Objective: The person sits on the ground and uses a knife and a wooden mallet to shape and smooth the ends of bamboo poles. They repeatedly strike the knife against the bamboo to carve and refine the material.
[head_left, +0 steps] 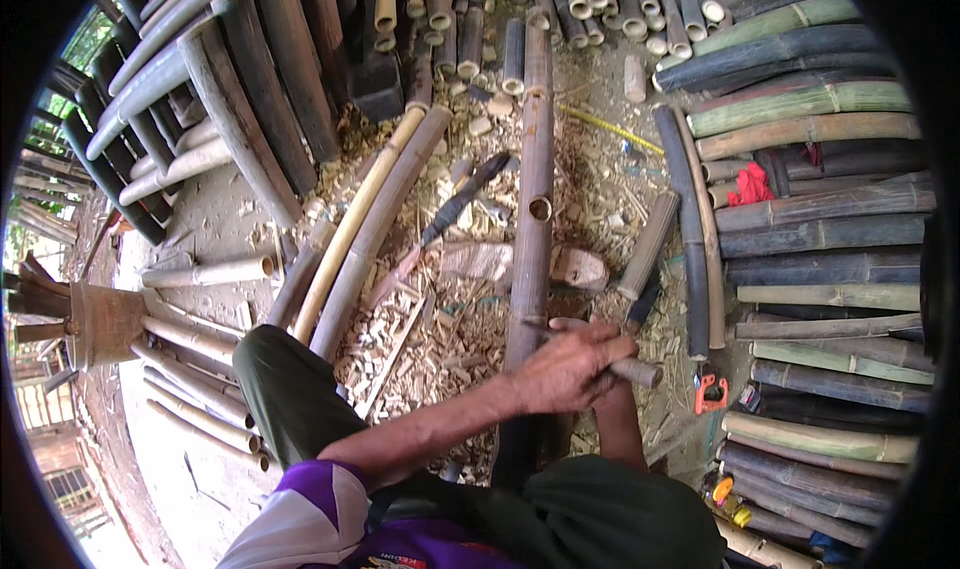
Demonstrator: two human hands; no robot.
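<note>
A long brown bamboo pole [537,149] runs away from me between my knees, with a round hole cut in its upper side. My left hand [572,366] is closed around a tool with a thick round wooden handle [637,372]. The tool's thin end reaches the pole just beyond my knuckles; its exact kind is hidden. My right hand [612,381] is close under the left, at the handle, its fingers mostly covered. Beneath the pole lies a pale wooden block [478,262]. Left of the pole rests a knife-like tool with a dark wrapped handle [468,199].
Wood chips [400,354] cover the ground. Bamboo lengths [820,237] are stacked at right, with a red cloth [750,184]. A ribbed cylindrical piece [650,244], an orange-handled tool [711,393] and a yellow tape measure [612,129] lie right of the pole. Two poles [385,229] lean at left.
</note>
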